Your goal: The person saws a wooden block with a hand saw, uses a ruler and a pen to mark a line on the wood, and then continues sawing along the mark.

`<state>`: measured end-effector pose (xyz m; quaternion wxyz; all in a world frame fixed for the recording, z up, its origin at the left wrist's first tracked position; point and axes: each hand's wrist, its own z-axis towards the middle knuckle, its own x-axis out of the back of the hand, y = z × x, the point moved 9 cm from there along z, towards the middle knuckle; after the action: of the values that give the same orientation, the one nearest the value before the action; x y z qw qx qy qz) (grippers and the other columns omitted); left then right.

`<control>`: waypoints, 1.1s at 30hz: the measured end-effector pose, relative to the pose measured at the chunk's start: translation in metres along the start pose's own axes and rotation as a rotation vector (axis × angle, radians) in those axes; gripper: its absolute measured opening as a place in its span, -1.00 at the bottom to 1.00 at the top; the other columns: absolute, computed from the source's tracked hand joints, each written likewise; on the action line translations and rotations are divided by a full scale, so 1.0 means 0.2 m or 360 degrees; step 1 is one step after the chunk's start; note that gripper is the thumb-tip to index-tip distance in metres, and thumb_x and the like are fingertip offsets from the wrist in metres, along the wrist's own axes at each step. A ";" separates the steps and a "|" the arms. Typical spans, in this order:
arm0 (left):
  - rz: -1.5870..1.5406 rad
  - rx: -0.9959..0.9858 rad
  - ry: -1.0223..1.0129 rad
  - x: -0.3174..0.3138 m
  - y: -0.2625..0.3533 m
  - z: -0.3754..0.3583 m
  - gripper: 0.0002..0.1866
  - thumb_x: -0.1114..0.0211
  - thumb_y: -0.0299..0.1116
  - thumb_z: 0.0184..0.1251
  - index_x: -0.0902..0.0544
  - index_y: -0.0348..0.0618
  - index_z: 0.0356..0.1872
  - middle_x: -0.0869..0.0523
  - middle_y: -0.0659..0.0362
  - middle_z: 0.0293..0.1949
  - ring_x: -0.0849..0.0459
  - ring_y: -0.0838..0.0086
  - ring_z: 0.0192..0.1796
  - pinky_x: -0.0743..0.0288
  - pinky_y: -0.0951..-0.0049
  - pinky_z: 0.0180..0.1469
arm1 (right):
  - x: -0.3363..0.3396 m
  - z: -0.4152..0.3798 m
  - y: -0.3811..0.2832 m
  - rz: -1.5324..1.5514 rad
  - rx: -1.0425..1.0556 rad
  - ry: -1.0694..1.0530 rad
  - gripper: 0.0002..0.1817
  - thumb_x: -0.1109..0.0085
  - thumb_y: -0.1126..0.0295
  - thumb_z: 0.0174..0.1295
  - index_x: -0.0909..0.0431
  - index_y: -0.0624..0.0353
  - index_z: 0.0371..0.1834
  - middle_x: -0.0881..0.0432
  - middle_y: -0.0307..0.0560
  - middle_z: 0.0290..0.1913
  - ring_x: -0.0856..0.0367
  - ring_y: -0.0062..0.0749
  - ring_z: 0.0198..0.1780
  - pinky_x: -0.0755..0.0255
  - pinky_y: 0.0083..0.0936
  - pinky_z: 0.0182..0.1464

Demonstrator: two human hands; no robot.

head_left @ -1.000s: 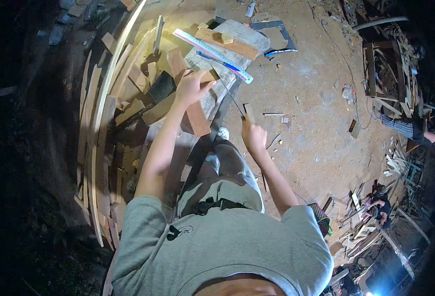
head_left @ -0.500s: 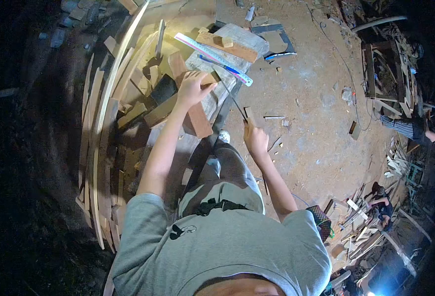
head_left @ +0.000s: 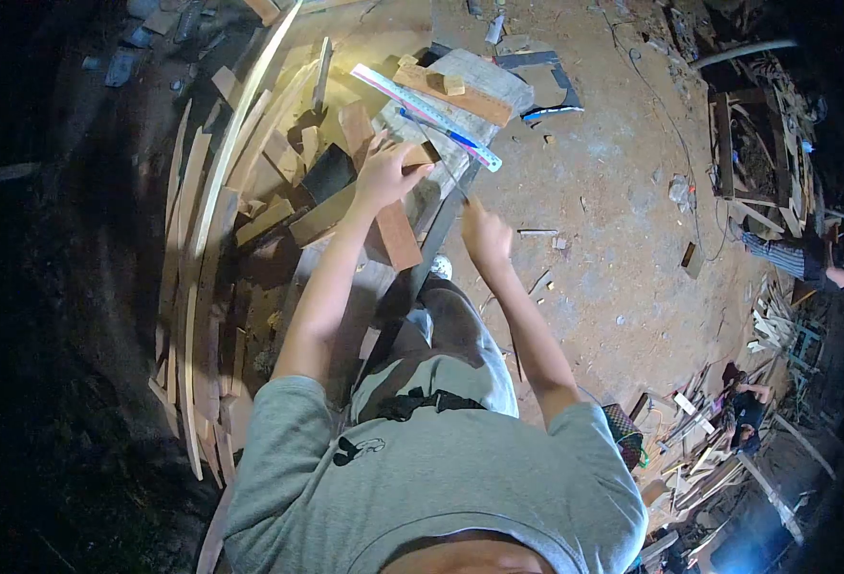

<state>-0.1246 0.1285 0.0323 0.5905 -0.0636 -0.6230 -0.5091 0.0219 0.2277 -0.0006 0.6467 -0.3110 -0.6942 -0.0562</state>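
My left hand (head_left: 384, 174) is closed on a small wooden block (head_left: 423, 153), pressing it down on the worn plank bench (head_left: 420, 196). In my right hand (head_left: 487, 235) is a long, thin-bladed hand tool (head_left: 452, 180). Its blade runs up to the block's dark end; whether it is a saw or a file cannot be made out. My fingers cover most of its handle. Just beyond the block a clear ruler (head_left: 428, 107) and a blue pen (head_left: 438, 126) lie across the bench. A reddish wooden beam (head_left: 399, 234) passes under my left wrist.
Offcuts and a dark block (head_left: 329, 172) crowd the bench's left side, beside long wooden strips (head_left: 213, 210). A flat board (head_left: 470, 96) carries a small wood cube (head_left: 453, 85). Scraps dot the dirt floor (head_left: 613, 210). Another person (head_left: 750, 407) is at the lower right.
My right hand has pushed the thin-bladed tool forward and up toward the block, so less blade shows. My left hand keeps its hold on the block. The whole view has shifted slightly.
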 end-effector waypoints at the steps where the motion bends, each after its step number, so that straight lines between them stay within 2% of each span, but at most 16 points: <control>1: -0.0054 -0.0002 -0.0016 -0.01 -0.01 0.00 -0.49 -0.23 0.00 0.07 -0.56 -0.22 -0.11 -0.61 -0.06 -0.16 -0.46 0.08 0.06 -0.10 0.22 0.24 | 0.03 -0.10 0.05 -0.0037 -0.0036 -0.0046 -0.80 0.11 0.28 0.19 -0.39 -0.01 -0.14 -0.57 0.09 -0.59 -0.58 -0.03 -0.56 -0.44 -0.17 -0.55; 3: -0.0039 0.0038 -0.0102 -0.03 -0.02 0.00 -0.46 -0.25 0.02 0.04 -0.54 -0.23 -0.09 -0.60 -0.08 -0.16 -0.43 0.05 0.07 -0.11 0.24 0.23 | 0.06 -0.15 0.08 -0.0083 -0.0058 -0.0089 -0.79 0.11 0.27 0.20 -0.39 -0.02 -0.13 -0.57 0.08 -0.60 -0.58 -0.03 -0.57 -0.44 -0.16 -0.55; 5: -0.0076 0.0037 -0.0104 -0.05 -0.05 0.00 -0.45 -0.26 0.02 0.03 -0.54 -0.23 -0.08 -0.60 -0.08 -0.16 -0.43 0.04 0.08 -0.11 0.24 0.23 | 0.05 -0.17 0.10 -0.0028 -0.0096 -0.0097 -0.79 0.17 0.21 0.24 -0.39 0.04 -0.21 -0.56 0.17 -0.58 -0.58 0.08 -0.50 -0.44 -0.05 -0.49; 8: -0.0043 0.0013 -0.0095 -0.06 -0.05 0.01 -0.45 -0.26 0.02 0.03 -0.53 -0.22 -0.08 -0.60 -0.07 -0.16 -0.42 0.03 0.08 -0.14 0.24 0.22 | -0.02 0.06 -0.02 -0.0006 -0.0051 -0.0123 -0.80 0.16 0.22 0.23 -0.39 0.00 -0.19 -0.57 0.12 -0.57 -0.60 0.00 -0.50 -0.45 -0.10 -0.49; 10: 0.0023 0.0013 -0.0089 -0.06 -0.05 0.00 -0.46 -0.26 0.02 0.03 -0.53 -0.21 -0.07 -0.61 -0.06 -0.16 -0.42 0.03 0.08 -0.15 0.24 0.21 | -0.02 0.23 -0.14 0.0078 0.0002 -0.0050 -0.80 0.18 0.23 0.23 -0.39 0.03 -0.21 -0.58 0.15 -0.54 -0.60 0.02 -0.46 -0.46 -0.11 -0.45; 13: -0.0011 0.0049 -0.0111 -0.06 -0.06 0.00 -0.47 -0.26 0.01 0.03 -0.54 -0.20 -0.08 -0.61 -0.05 -0.15 -0.43 0.03 0.08 -0.17 0.24 0.20 | 0.00 0.28 -0.19 0.0093 0.0037 -0.0029 -0.81 0.18 0.25 0.23 -0.38 0.04 -0.20 -0.58 0.15 -0.54 -0.60 0.04 -0.44 -0.46 -0.12 -0.44; 15: -0.0004 0.0017 0.0027 -0.03 -0.04 0.00 -0.48 -0.27 0.00 0.03 -0.54 -0.20 -0.09 -0.61 -0.05 -0.15 -0.42 0.03 0.09 -0.17 0.24 0.20 | -0.04 0.17 -0.06 0.0078 -0.0006 -0.0110 -0.78 0.17 0.22 0.23 -0.40 0.08 -0.22 -0.56 0.21 -0.55 -0.57 0.12 -0.47 -0.45 -0.03 -0.44; 18: -0.0051 0.0041 -0.0002 -0.04 -0.06 0.00 -0.48 -0.27 -0.01 0.02 -0.55 -0.22 -0.11 -0.60 -0.05 -0.16 -0.44 0.02 0.06 -0.18 0.24 0.18 | 0.02 -0.15 0.11 0.0039 -0.0166 -0.0209 -0.75 0.18 0.20 0.24 -0.42 0.05 -0.17 -0.56 0.23 -0.54 -0.57 0.14 -0.45 -0.45 -0.03 -0.42; 20: -0.0051 0.0020 -0.0012 -0.03 -0.05 0.01 -0.49 -0.28 -0.01 0.02 -0.55 -0.23 -0.12 -0.60 -0.06 -0.17 -0.45 0.02 0.04 -0.19 0.23 0.17 | 0.03 -0.20 0.14 -0.0020 -0.0200 -0.0245 -0.74 0.19 0.19 0.24 -0.43 0.04 -0.14 -0.56 0.23 -0.54 -0.57 0.14 -0.44 -0.45 -0.04 -0.41; 22: -0.0048 -0.0012 -0.0046 -0.05 -0.04 0.00 -0.49 -0.28 -0.02 0.01 -0.55 -0.24 -0.13 -0.60 -0.06 -0.18 -0.46 0.02 0.02 -0.19 0.23 0.16 | 0.05 -0.19 0.10 -0.0074 -0.0070 -0.0185 -0.81 0.16 0.29 0.22 -0.38 0.12 -0.22 -0.57 0.16 -0.54 -0.59 0.02 -0.50 -0.45 -0.10 -0.50; 24: -0.0037 -0.0032 -0.0029 -0.04 -0.04 0.00 -0.52 -0.29 -0.07 0.01 -0.54 -0.26 -0.14 -0.60 -0.07 -0.19 -0.47 0.04 -0.01 -0.20 0.23 0.15 | 0.01 -0.03 0.00 0.0078 0.0025 -0.0081 -0.83 0.14 0.33 0.19 -0.38 0.14 -0.25 -0.58 0.16 -0.53 -0.60 0.01 -0.48 -0.46 -0.13 -0.48; 25: -0.0035 -0.0038 -0.0033 -0.04 -0.04 0.00 -0.52 -0.29 -0.07 0.01 -0.54 -0.26 -0.14 -0.60 -0.07 -0.19 -0.47 0.04 -0.01 -0.20 0.23 0.15 | -0.01 0.08 -0.06 0.0104 -0.0003 -0.0097 -0.80 0.16 0.29 0.20 -0.40 0.11 -0.22 -0.57 0.18 -0.51 -0.59 0.05 -0.46 -0.46 -0.09 -0.45; 27: -0.0010 -0.0112 0.0132 0.00 -0.01 0.00 -0.56 -0.27 -0.11 0.01 -0.55 -0.17 -0.13 -0.62 -0.07 -0.30 -0.55 0.11 -0.14 -0.21 0.25 0.13 | -0.05 0.28 -0.15 0.0110 -0.0007 -0.0093 -0.77 0.17 0.25 0.20 -0.42 0.09 -0.21 -0.58 0.20 -0.48 -0.58 0.08 -0.43 -0.46 -0.05 -0.41; 28: -0.0073 -0.0048 0.0089 -0.01 -0.02 0.00 -0.56 -0.27 -0.14 0.00 -0.54 -0.13 -0.09 -0.63 -0.06 -0.27 -0.53 0.07 -0.11 -0.21 0.25 0.14 | -0.06 0.32 -0.18 0.0096 0.0024 -0.0075 -0.79 0.16 0.26 0.19 -0.41 0.10 -0.23 -0.58 0.18 -0.47 -0.58 0.08 -0.42 -0.46 -0.06 -0.40; 30: -0.0061 -0.0008 0.0086 0.00 -0.02 0.00 -0.53 -0.27 -0.11 0.00 -0.52 -0.16 -0.08 -0.63 -0.04 -0.25 -0.52 0.03 -0.08 -0.21 0.25 0.15 | -0.07 0.27 -0.14 0.0028 0.0008 -0.0126 -0.79 0.14 0.28 0.16 -0.41 0.09 -0.22 -0.58 0.20 -0.47 -0.58 0.08 -0.42 -0.45 -0.05 -0.41; 33: -0.0039 -0.0005 0.0112 -0.03 -0.06 -0.01 -0.53 -0.27 -0.08 0.01 -0.54 -0.19 -0.11 -0.63 -0.07 -0.26 -0.51 0.03 -0.07 -0.22 0.26 0.15 | 0.01 -0.03 0.03 0.0015 -0.0031 -0.0142 -0.83 0.14 0.31 0.19 -0.40 0.10 -0.24 -0.58 0.16 -0.52 -0.60 0.03 -0.44 -0.48 -0.13 -0.43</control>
<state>-0.1292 0.1250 0.0207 0.6057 -0.0389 -0.6017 -0.5191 0.0307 0.2296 0.0002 0.6124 -0.3228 -0.7202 -0.0458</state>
